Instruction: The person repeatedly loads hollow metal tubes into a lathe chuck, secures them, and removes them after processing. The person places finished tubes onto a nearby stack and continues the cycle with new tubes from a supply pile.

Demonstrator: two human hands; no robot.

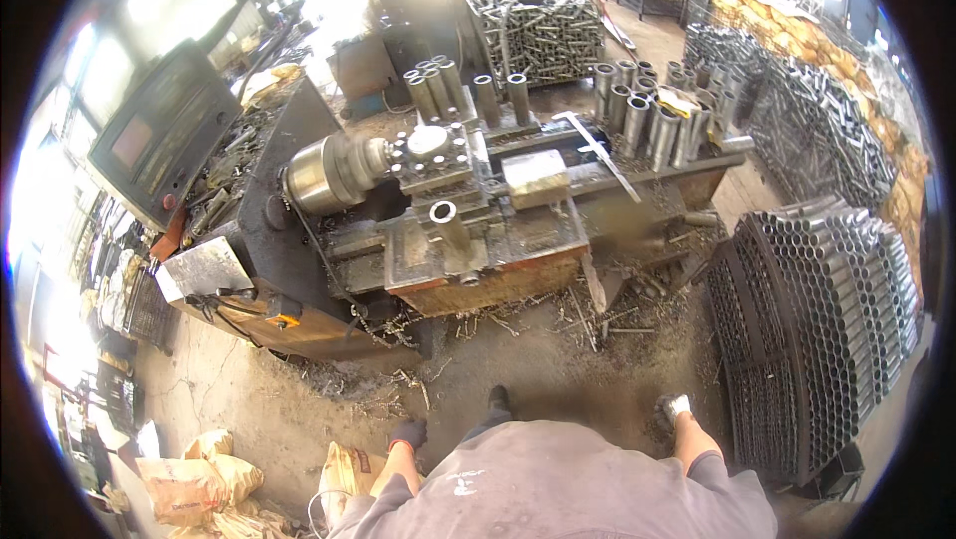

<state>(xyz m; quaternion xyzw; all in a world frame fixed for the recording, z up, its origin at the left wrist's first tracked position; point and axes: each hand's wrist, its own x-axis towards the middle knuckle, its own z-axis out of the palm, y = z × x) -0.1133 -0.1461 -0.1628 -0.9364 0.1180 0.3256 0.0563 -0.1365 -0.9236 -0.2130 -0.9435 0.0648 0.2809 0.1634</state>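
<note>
Steel tube, single, short, open-ended: upright on the lathe carriage, ahead of the left fingers and slightly to their right; stood on end, probably so that it cannot roll.

Lathe chuck, bright steel: farther ahead of the left fingers, off to their left, facing the tool turret.

Upright tubes, clustered: well ahead of the right fingers, at the machine's right end; apparently grouped there for easy reach.

Caliper: ahead of the right fingers and to their left, laid at a slant beside a pale block; likely kept handy.

Tube stack: right of the right fingers, apart from them; tubes laid flat in layers, open ends showing, seemingly for close packing, behind dark mesh.

Sack, tan: just beside the left fingers, to their left and nearer the body.

Left hand, dark-gloved: low before the torso, forearm pointing forward.

Right hand, dark with a pale patch: forearm angled forward and slightly inward, over the floor.

Fingers, both hands: small and blurred; how far they open, and whether they grip anything, cannot be told.
</note>
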